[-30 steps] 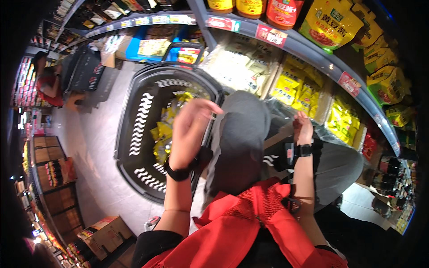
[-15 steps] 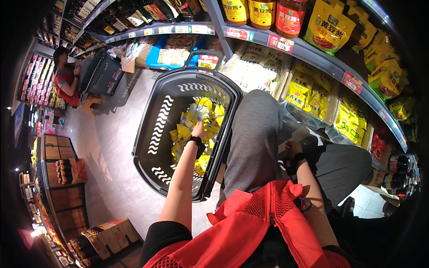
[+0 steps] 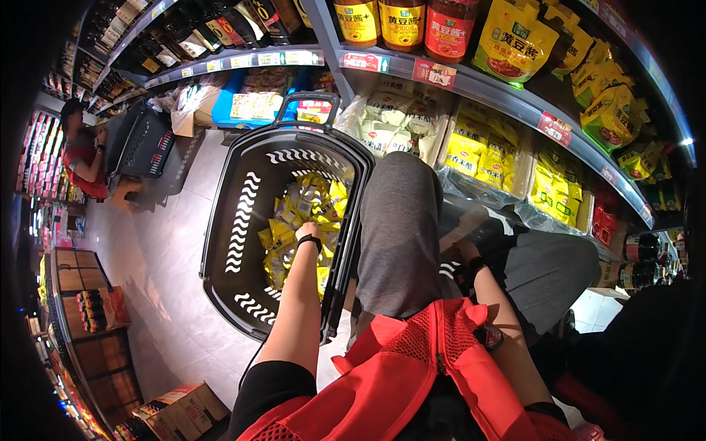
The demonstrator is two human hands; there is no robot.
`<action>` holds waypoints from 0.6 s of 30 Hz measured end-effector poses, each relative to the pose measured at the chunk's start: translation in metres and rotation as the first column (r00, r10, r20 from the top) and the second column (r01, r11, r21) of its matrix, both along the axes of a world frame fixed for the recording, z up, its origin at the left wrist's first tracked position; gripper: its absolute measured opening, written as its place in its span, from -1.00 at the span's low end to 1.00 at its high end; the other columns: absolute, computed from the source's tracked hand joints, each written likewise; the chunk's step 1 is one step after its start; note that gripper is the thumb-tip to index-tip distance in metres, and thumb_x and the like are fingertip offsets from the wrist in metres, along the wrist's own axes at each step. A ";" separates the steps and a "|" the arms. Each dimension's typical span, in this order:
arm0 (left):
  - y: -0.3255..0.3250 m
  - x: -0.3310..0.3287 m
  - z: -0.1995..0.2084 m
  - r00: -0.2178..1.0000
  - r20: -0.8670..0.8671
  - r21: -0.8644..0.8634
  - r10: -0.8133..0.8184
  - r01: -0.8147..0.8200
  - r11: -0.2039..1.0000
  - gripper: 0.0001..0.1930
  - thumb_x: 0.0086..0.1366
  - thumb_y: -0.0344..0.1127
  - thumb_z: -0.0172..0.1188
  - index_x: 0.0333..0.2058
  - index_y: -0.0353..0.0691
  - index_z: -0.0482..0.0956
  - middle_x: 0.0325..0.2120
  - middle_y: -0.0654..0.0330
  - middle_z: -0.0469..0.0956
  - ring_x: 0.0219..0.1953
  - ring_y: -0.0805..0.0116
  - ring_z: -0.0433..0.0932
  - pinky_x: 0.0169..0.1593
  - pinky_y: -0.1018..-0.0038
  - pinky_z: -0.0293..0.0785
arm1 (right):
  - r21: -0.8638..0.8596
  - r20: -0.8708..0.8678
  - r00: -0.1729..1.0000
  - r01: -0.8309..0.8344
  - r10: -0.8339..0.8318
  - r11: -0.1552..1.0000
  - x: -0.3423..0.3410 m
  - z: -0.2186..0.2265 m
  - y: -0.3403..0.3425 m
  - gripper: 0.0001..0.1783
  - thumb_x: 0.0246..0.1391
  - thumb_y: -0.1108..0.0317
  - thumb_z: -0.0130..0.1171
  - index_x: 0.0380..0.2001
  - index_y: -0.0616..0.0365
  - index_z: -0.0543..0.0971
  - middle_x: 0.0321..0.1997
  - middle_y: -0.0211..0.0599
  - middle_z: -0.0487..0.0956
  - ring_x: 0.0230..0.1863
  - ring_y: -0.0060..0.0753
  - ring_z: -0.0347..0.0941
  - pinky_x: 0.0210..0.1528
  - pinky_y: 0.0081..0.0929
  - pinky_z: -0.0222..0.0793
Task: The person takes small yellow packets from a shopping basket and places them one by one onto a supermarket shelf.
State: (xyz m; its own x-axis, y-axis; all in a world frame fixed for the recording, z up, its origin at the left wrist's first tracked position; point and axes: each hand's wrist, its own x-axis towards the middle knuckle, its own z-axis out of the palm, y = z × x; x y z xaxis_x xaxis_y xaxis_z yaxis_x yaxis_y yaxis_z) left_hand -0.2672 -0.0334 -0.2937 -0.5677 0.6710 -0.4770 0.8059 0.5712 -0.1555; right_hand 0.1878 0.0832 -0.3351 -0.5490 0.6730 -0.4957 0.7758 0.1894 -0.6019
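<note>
A black plastic shopping basket (image 3: pixel 242 180) stands on the floor left of my leg. Many small yellow and silver packets (image 3: pixel 279 234) lie loose inside it. Reaching in among them is my left hand (image 3: pixel 307 231), with a black band on its wrist. Its fingers point down into the packets and are hidden, so any grip does not show. My right hand (image 3: pixel 465 251) is low between my knees, in dim light near the base of the shelf. Its fingers are too dark to make out.
Open cartons of white pouches (image 3: pixel 397 121) and yellow pouches (image 3: pixel 482 151) line the bottom shelf ahead. Above hang a shelf edge (image 3: pixel 507 106), jars (image 3: pixel 401 22) and stand-up pouches (image 3: pixel 515 44). Far left, another person (image 3: pixel 84 154) is beside a dark grey basket (image 3: pixel 140 143). Cardboard boxes (image 3: pixel 187 411) sit lower left.
The whole view has shifted, so the basket and shelves appear further left. My left hand remains among the packets, now slightly lower over them. A silver packet beside it no longer stands out.
</note>
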 end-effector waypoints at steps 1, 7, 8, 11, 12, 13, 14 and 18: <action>0.002 0.006 0.007 1.000 -0.017 0.010 0.005 -0.005 1.000 -0.78 0.06 -0.33 -0.10 -0.40 -0.18 0.53 -0.39 0.16 0.51 -0.31 0.29 0.49 -0.33 0.44 0.43 | 0.087 0.245 0.957 -0.181 0.155 0.980 -0.001 0.011 0.001 -0.75 -0.16 0.36 -0.02 -0.33 0.17 0.47 -0.28 -0.23 0.48 -0.33 -0.23 0.42 -0.31 -0.38 0.36; 0.002 0.014 0.030 0.998 -0.057 0.108 0.007 -0.001 0.994 -0.79 0.07 -0.33 -0.11 -0.48 -0.18 0.53 -0.49 0.15 0.52 -0.41 0.25 0.51 -0.40 0.42 0.42 | 0.052 0.042 0.993 0.104 -0.107 0.993 0.005 -0.006 -0.004 -0.77 -0.14 0.33 0.00 -0.35 0.13 0.49 -0.33 -0.20 0.49 -0.30 -0.19 0.41 -0.22 -0.36 0.32; -0.003 0.010 0.030 0.999 -0.034 0.114 0.039 -0.035 0.993 -0.80 0.07 -0.34 -0.11 -0.48 -0.19 0.53 -0.49 0.13 0.52 -0.40 0.24 0.51 -0.39 0.41 0.42 | 0.055 0.043 0.994 0.102 -0.105 0.993 0.002 -0.005 -0.006 -0.77 -0.14 0.33 0.00 -0.35 0.13 0.49 -0.33 -0.20 0.49 -0.30 -0.19 0.41 -0.22 -0.36 0.32; -0.010 0.007 0.042 0.995 0.050 0.194 0.084 -0.092 0.977 -0.82 0.03 -0.32 -0.03 -0.48 -0.25 0.52 -0.44 0.04 0.50 -0.36 0.17 0.49 -0.32 0.36 0.42 | 0.083 -0.149 0.971 0.203 -0.189 0.976 0.004 -0.014 -0.010 -0.77 -0.08 0.31 -0.10 -0.56 0.24 0.46 -0.52 -0.21 0.48 -0.51 -0.36 0.39 -0.44 -0.48 0.29; -0.009 0.005 0.037 0.990 0.055 0.211 0.129 -0.138 0.968 -0.82 0.01 -0.28 0.02 -0.46 -0.21 0.52 -0.43 0.05 0.49 -0.36 0.16 0.49 -0.31 0.35 0.42 | -0.154 -0.166 0.893 0.395 -0.418 0.905 0.005 -0.018 -0.008 -0.78 -0.07 0.31 -0.11 -0.53 0.23 0.45 -0.51 -0.23 0.48 -0.49 -0.35 0.40 -0.44 -0.49 0.30; -0.012 0.003 0.045 0.987 0.089 0.241 0.131 -0.149 0.959 -0.82 -0.01 -0.25 0.04 -0.46 -0.18 0.52 -0.44 0.05 0.49 -0.36 0.14 0.48 -0.32 0.34 0.42 | -0.231 -0.106 0.871 0.448 -0.480 0.864 0.003 -0.013 -0.007 -0.79 -0.06 0.34 -0.10 -0.40 0.22 0.45 -0.40 -0.22 0.48 -0.39 -0.32 0.42 -0.36 -0.46 0.33; -0.014 0.001 0.052 0.984 0.124 0.270 0.132 -0.161 0.949 -0.82 -0.02 -0.22 0.06 -0.45 -0.15 0.52 -0.45 0.06 0.49 -0.37 0.13 0.48 -0.32 0.32 0.41 | -0.302 -0.041 0.843 0.501 -0.536 0.811 0.001 -0.009 -0.006 -0.74 -0.05 0.38 -0.10 -0.28 0.21 0.44 -0.30 -0.20 0.49 -0.28 -0.29 0.43 -0.29 -0.44 0.36; -0.023 -0.014 0.082 0.987 0.141 0.657 0.077 -0.151 0.739 -0.75 -0.08 -0.18 0.12 -0.64 -0.27 0.44 -0.54 -0.02 0.44 -0.48 0.01 0.43 -0.42 0.28 0.36 | -0.533 -0.290 0.661 0.490 -0.692 0.690 -0.014 0.025 -0.002 -0.75 -0.03 0.42 -0.14 -0.25 0.23 0.41 -0.28 -0.23 0.47 -0.30 -0.31 0.44 -0.34 -0.46 0.38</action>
